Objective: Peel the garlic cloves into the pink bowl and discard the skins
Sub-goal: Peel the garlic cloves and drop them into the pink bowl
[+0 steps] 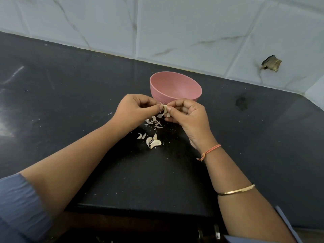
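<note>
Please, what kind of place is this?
Probably a kitchen: a dark counter meets a tiled wall, and the left hand and right hand peel a garlic clove near a pink bowl.

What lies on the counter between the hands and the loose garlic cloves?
A little scatter of loose garlic skins, on the dark counter, in the head view.

Pink bowl (175, 85): matt plastic, smooth inside, faint ridges outside.
Worktop (70, 85): dark speckled stone, dull sheen towards left edge.
Wall tiles (175, 23): glossy, marble-veined.
Garlic clove (165, 108): pale, dull, papery skin flaking.
Garlic skins (154, 122): thin, dry, papery.
Bangle (236, 190): polished gold-coloured metal.
Sleeve (17, 207): blue woven cloth.
</note>
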`<state>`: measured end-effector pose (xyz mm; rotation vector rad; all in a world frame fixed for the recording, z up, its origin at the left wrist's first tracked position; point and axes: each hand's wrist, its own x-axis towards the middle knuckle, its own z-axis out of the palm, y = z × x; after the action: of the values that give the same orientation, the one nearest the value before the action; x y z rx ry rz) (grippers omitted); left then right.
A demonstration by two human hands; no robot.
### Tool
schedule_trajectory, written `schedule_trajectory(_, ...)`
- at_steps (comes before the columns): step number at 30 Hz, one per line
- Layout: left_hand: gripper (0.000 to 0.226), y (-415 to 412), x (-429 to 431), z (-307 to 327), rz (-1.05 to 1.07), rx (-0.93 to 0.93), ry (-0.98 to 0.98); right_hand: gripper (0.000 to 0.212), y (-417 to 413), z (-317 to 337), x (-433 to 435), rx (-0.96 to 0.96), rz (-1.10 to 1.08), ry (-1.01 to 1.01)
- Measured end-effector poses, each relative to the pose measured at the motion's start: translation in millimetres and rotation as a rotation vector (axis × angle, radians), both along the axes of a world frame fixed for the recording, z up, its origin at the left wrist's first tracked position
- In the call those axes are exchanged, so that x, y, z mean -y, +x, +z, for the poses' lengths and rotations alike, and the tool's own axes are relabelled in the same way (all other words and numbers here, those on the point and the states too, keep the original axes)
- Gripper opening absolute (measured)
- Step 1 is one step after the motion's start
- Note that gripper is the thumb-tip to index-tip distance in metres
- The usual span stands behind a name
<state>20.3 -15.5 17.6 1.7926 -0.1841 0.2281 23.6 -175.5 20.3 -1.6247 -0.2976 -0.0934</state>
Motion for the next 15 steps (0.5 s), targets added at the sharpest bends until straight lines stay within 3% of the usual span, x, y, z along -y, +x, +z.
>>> schedule_trajectory(9,0.006,1.3,0.2,-2.9,0.018,-0.012,0.073,0.007,0.8,-5.9,1.8,0.178,-0.028,-0.235)
schedule_trajectory(15,0.002,3.2,1.4,-4.7,0.043,-0.027,0.061,0.008,-0.5,-6.1,0.1,0.227,-0.034,-0.248)
